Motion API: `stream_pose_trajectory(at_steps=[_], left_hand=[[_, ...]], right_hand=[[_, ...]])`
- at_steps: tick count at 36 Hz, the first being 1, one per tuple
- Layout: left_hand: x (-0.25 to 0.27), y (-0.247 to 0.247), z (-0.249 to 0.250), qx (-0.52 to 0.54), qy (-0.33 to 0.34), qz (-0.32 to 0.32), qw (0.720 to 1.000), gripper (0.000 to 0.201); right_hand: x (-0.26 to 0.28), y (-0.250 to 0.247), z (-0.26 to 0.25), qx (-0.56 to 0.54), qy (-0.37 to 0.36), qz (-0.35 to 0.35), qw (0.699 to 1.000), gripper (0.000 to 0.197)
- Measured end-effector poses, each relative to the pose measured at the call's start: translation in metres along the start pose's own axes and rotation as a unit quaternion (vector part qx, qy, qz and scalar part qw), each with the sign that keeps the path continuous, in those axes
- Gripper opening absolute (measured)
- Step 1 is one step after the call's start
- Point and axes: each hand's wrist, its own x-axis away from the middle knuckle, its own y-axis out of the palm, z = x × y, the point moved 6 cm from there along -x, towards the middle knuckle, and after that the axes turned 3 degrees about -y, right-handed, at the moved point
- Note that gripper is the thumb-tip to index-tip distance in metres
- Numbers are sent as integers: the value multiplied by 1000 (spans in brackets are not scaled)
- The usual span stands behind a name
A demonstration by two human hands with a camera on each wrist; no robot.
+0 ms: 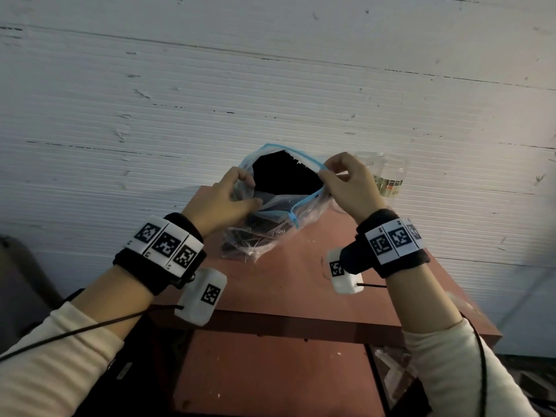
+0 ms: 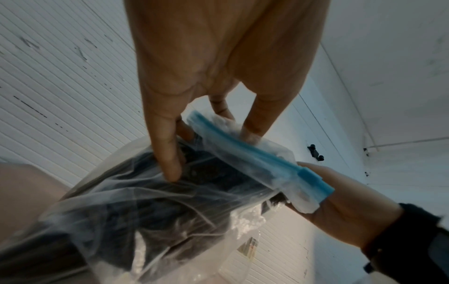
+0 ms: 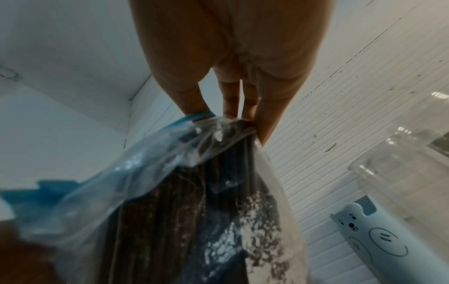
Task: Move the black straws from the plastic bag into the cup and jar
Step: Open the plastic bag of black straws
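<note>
A clear plastic bag [image 1: 270, 236] with a blue zip rim [image 1: 304, 201] is held up over the red-brown table [image 1: 294, 284], its mouth pulled wide. A bundle of black straws [image 1: 282, 176] fills it, also seen through the film as black straws [image 2: 170, 211] and black straws [image 3: 175, 221]. My left hand [image 1: 228, 200] pinches the left side of the plastic bag [image 2: 145, 201] near the mouth. My right hand [image 1: 346, 182] pinches the right rim of the plastic bag [image 3: 218, 130]. A clear jar [image 1: 388, 176] stands behind my right hand; the clear jar [image 3: 401, 169] and a pale blue bear cup [image 3: 379, 240] show at right.
A white ribbed wall [image 1: 210, 85] rises close behind the table. The table's front edge [image 1: 301, 323] runs below my wrists. Dark objects sit low at the left [image 1: 18, 281] and under the table at the right [image 1: 391, 380].
</note>
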Motion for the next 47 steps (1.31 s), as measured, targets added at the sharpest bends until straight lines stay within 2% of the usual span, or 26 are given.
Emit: stream_pose_trajectory(at_steps=[5, 10, 13, 19, 25, 29, 32, 35, 37, 40, 43, 47], left_hand=[[-4, 6, -1, -23, -31, 5, 999, 58], [-6, 7, -5, -11, -56, -1, 998, 60], [-4, 6, -3, 0, -58, 3, 998, 78], [2, 6, 17, 49, -25, 23, 998, 81], [1, 6, 31, 139, 32, 34, 989, 87], [-4, 16, 11, 89, 29, 45, 995, 96], [-8, 20, -5, 46, 4, 54, 997, 105], [-10, 20, -15, 34, -13, 34, 999, 97], [-9, 15, -20, 30, -20, 31, 999, 87], [-9, 2, -23, 31, -20, 33, 999, 77], [-8, -9, -17, 114, -8, 33, 993, 50], [-9, -23, -9, 227, -9, 36, 973, 27]], right_hand=[[0, 3, 4, -44, -16, 3, 999, 9], [8, 6, 7, -76, -35, 19, 996, 10], [11, 6, 9, -86, -32, 23, 995, 15], [12, 12, 2, -150, -22, 37, 988, 12], [4, 10, -8, -188, -57, 66, 978, 20], [5, 24, 12, -129, -36, 39, 990, 27], [13, 32, 25, -33, -34, 3, 999, 43], [18, 32, 28, 32, -52, -20, 998, 53], [17, 29, 27, 58, -62, -19, 996, 48], [11, 25, 22, 40, -58, -18, 997, 32], [6, 20, 18, 51, -58, -25, 997, 19], [-2, 18, 15, 45, -49, -62, 996, 9]])
